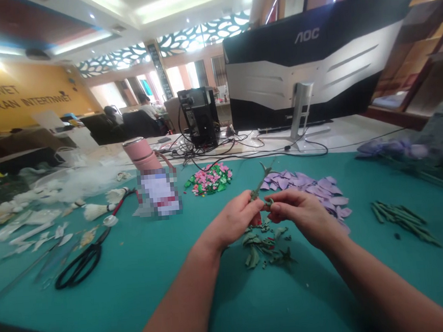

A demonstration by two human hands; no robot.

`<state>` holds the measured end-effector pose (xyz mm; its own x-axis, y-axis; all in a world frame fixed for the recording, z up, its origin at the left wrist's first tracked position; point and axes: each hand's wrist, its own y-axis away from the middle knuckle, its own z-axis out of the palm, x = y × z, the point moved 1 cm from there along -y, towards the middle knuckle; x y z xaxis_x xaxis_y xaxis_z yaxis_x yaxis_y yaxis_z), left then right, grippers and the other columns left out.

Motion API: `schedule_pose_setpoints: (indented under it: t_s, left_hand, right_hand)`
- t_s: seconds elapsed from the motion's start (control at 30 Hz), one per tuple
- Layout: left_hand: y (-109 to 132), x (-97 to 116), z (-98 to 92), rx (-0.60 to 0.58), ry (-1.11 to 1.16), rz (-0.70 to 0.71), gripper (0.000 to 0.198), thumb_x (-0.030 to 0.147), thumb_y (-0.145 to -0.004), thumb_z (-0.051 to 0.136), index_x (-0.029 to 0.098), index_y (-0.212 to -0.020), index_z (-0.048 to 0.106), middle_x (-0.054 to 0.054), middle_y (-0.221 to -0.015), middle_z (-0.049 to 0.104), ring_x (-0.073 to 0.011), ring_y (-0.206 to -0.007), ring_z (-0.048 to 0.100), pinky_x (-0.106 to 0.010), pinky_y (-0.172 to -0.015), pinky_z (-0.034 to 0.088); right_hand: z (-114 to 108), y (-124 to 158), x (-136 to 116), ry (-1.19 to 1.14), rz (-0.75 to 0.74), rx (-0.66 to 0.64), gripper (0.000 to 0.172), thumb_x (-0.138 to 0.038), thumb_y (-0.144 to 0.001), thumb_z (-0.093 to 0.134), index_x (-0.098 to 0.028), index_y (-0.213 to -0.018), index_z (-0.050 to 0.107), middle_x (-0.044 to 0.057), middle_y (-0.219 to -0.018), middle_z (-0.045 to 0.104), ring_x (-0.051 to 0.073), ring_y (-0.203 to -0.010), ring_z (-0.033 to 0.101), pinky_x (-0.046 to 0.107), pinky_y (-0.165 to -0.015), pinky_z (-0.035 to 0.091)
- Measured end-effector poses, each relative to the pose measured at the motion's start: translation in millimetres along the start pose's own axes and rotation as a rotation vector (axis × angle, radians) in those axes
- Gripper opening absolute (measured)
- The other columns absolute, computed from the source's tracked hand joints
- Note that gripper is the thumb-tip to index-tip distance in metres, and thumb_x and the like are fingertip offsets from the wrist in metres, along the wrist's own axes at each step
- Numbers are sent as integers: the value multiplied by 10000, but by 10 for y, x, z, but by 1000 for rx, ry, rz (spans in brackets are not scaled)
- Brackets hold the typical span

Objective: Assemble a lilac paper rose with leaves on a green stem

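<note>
The left hand (231,219) and right hand (300,213) both pinch a thin green stem (259,186), held just above loose green leaves (264,247) on the bench (139,285), with purple petals (303,185) just beyond.

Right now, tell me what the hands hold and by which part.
The left hand pinches a green stem near its lower end; the right hand grips a small green piece beside it.

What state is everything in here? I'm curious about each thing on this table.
Left hand: closed, pinching the green stem.
Right hand: closed, pinching the green stem too.
Black-handled scissors: shut, lying on the mat.
Pink bottle: capped, standing.
Purple petals: loose, heaped.
AOC monitor: upright, back facing the person.
</note>
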<state>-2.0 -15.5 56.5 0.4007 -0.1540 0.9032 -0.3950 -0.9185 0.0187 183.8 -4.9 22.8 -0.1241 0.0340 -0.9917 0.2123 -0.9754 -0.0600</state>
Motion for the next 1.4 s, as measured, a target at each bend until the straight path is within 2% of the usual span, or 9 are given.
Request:
schedule_pose_setpoints:
  t_s: [0.23, 0.43, 0.7, 0.83, 1.1, 1.4]
  left_hand:
    - [-2, 6, -12, 23, 35, 10, 324, 467, -948, 475, 175, -808, 492, 20, -700, 515, -101, -626, 439, -255, -600, 353]
    - [42, 31, 7, 30, 36, 19, 315, 441, -945, 472, 181, -769, 489, 16, -701, 533, -106, -636, 454, -252, -607, 366]
    - [33, 7, 79, -17, 159, 5, 268, 427, -939, 491, 182, -830, 484, 18, -681, 530, -86, -574, 446, -234, -548, 364]
    - [19, 6, 108, -3, 210, 26, 300, 443, -938, 489, 180, -794, 470, 27, -654, 506, -70, -545, 416, -226, -524, 337]
    - [-8, 23, 151, 5, 302, 2, 290, 422, -952, 487, 181, -795, 451, 40, -641, 503, -51, -511, 392, -222, -509, 320]
    - [-38, 28, 167, 13, 448, -13, 273, 420, -915, 562, 176, -829, 474, 54, -624, 490, -39, -458, 383, -189, -419, 272]
  right_hand:
    - [59, 9, -17, -44, -19, 7, 409, -415, -620, 863, -186, -936, 740, 27, -736, 740, 165, -657, 698, 310, -636, 591]
    - [23, 36, -37, 83, -72, 15, 371, -450, -613, 862, -201, -868, 762, 43, -723, 741, 178, -643, 681, 321, -621, 584]
    - [-101, 19, 141, 172, -75, 73, 401, -501, -602, 862, -245, -900, 778, 70, -762, 751, 230, -671, 701, 361, -631, 602]
    - [-62, 32, 74, 134, -114, 82, 373, -465, -612, 864, -217, -871, 764, 48, -685, 722, 199, -618, 682, 345, -610, 593]
    - [9, 44, -28, 85, -126, 69, 323, -420, -644, 851, -200, -852, 741, 28, -669, 715, 166, -585, 669, 320, -591, 585]
    - [25, 35, -72, 62, -163, 15, 320, -413, -699, 814, -197, -919, 730, 31, -750, 723, 157, -649, 662, 315, -619, 573]
